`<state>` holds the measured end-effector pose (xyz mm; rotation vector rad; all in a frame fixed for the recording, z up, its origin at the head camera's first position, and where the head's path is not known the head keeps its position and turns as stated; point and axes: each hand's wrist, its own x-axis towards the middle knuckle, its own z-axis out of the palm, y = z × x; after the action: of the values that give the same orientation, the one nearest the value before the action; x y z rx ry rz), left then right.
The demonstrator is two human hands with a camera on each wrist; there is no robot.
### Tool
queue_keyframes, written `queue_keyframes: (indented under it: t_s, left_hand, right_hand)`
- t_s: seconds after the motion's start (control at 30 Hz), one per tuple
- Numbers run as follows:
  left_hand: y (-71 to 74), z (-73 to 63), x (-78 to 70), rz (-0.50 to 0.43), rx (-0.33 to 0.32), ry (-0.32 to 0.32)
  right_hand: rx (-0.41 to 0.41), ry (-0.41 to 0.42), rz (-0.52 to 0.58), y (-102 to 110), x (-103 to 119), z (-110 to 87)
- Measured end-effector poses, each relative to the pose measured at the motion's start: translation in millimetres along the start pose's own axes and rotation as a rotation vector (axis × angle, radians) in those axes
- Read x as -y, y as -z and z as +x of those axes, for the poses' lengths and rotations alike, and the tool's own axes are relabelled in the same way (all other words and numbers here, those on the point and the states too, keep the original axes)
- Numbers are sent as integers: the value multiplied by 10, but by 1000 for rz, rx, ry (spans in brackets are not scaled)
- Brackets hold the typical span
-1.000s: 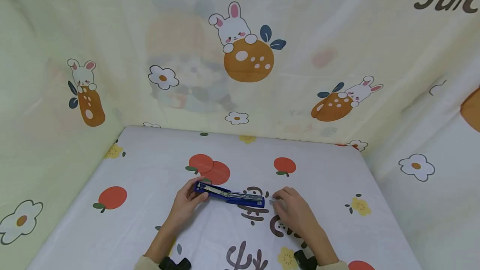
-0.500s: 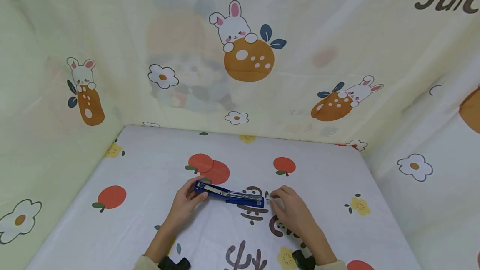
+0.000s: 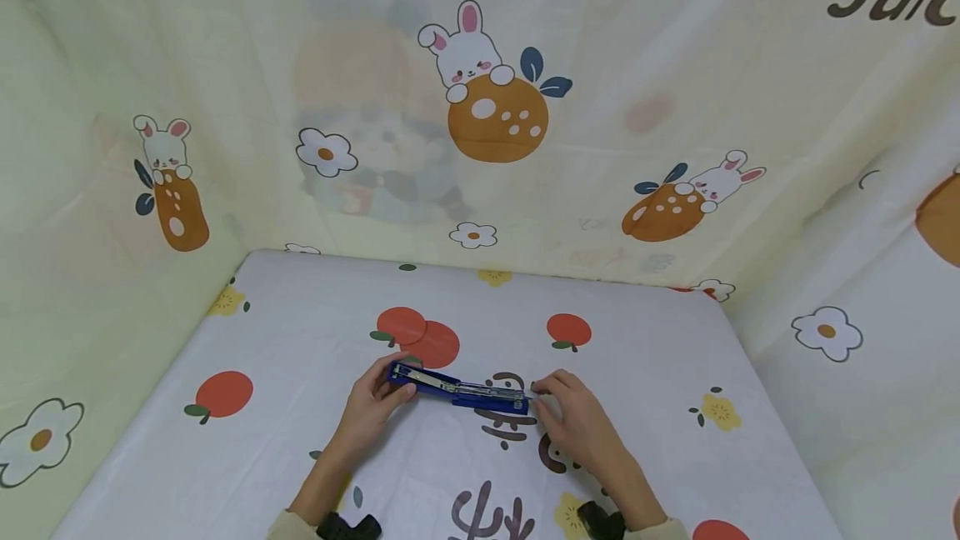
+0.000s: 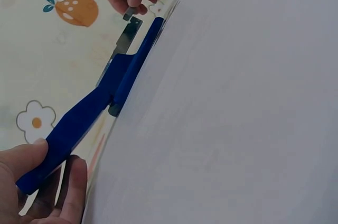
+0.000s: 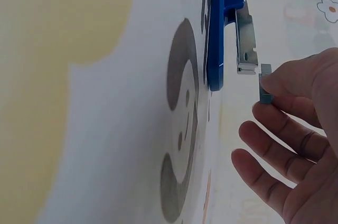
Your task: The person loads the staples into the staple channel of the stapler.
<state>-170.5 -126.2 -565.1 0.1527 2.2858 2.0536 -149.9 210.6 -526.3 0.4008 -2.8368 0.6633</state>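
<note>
A blue stapler (image 3: 491,398) lies opened out over the table, its metal staple channel (image 5: 246,42) bared. My left hand (image 3: 375,394) grips the end of its swung-back top arm between thumb and fingers, as the left wrist view (image 4: 34,155) also shows. With thumb and index finger my right hand (image 3: 573,407) pinches a short strip of grey staples (image 5: 265,84). The strip is right by the front end of the channel in the right wrist view, and the other fingers of that hand are loosely bent beside it. Below the channel runs the stapler's blue base (image 5: 216,34).
The table is covered by a white cloth (image 3: 300,315) printed with fruit, flowers and dark lettering. Pale curtains (image 3: 585,173) with rabbit prints rise behind it and on both sides. Dark wrist straps (image 3: 348,527) show at the lower edge of the head view.
My right hand has moved a little to the left, bringing the strip of staples up to the stapler's end. The left hand and the stapler have stayed in place.
</note>
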Motion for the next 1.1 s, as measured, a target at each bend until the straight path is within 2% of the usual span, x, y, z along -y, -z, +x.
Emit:
queue_keyframes:
  t_s: [0.23, 1.1]
  left_hand:
    - [-6, 3, 5, 2, -3, 2]
    - [13, 10, 52, 4, 4, -7]
  right_hand:
    - [-34, 39, -2, -31, 39, 14]
    - [-33, 78, 25, -130, 137, 82]
